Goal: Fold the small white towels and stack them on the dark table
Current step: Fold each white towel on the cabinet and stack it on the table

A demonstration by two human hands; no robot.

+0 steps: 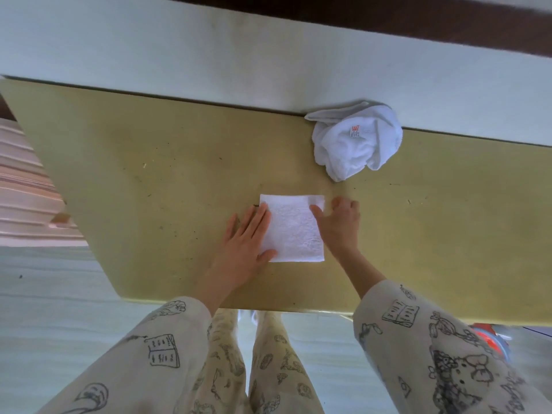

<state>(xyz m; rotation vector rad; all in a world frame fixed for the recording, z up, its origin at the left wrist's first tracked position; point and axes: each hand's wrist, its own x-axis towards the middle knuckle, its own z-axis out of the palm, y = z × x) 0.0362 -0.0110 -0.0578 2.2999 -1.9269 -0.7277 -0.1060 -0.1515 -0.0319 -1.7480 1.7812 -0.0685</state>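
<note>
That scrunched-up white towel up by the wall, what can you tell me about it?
The crumpled towel is white terry cloth, bunched into a loose, rounded heap and not yet folded. A small white label with red print shows on top. One flat flap sticks out toward the upper left. It lies on the yellowish table, at its far edge against the pale wall, beyond and to the right of the folded towel. Neither hand touches it.

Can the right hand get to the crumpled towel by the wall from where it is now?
Probably yes. The right hand rests at the folded towel's right edge, and only bare table lies between it and the crumpled towel beyond it.
</note>
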